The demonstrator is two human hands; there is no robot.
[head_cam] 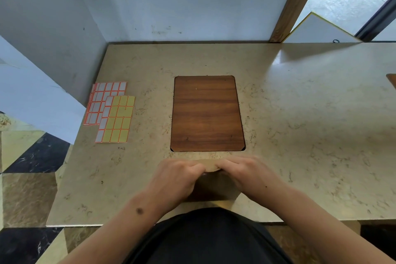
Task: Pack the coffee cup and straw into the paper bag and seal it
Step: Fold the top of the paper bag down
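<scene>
The brown paper bag [214, 186] is held upright at the near edge of the marbled surface [300, 124], just in front of the person. Its folded top is gripped by both hands: the left hand [175, 180] and the right hand [248, 174] are curled over it, fingertips meeting. A wooden board [206, 113] lies just beyond, and label sheets [111, 111] lie to the left.

Brown paper bag [211, 186] upright at the table's near edge, its top folded over
</scene>
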